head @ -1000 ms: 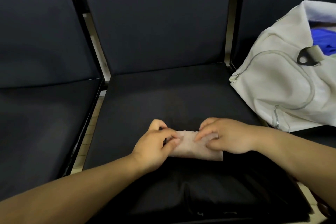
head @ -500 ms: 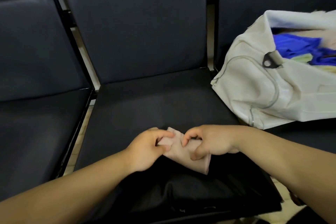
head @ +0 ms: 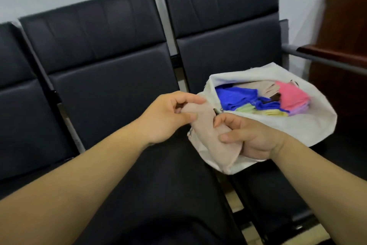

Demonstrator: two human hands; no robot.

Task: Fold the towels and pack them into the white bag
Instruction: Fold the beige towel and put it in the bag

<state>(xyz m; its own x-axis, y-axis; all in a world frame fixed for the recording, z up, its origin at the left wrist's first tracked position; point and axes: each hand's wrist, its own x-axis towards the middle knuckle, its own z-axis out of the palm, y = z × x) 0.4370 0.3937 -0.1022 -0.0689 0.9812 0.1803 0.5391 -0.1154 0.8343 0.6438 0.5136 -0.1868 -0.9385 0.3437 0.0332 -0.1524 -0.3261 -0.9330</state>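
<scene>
step: packing, likely | left hand, right hand: fingers pinch folded beige towel just beside white bag | next: lift over rim, let go inside

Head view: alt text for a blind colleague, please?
The left hand and right hand grip a folded beige towel in front of the open white bag on a dark chair; it holds a blue towel and a pink towel.
</scene>
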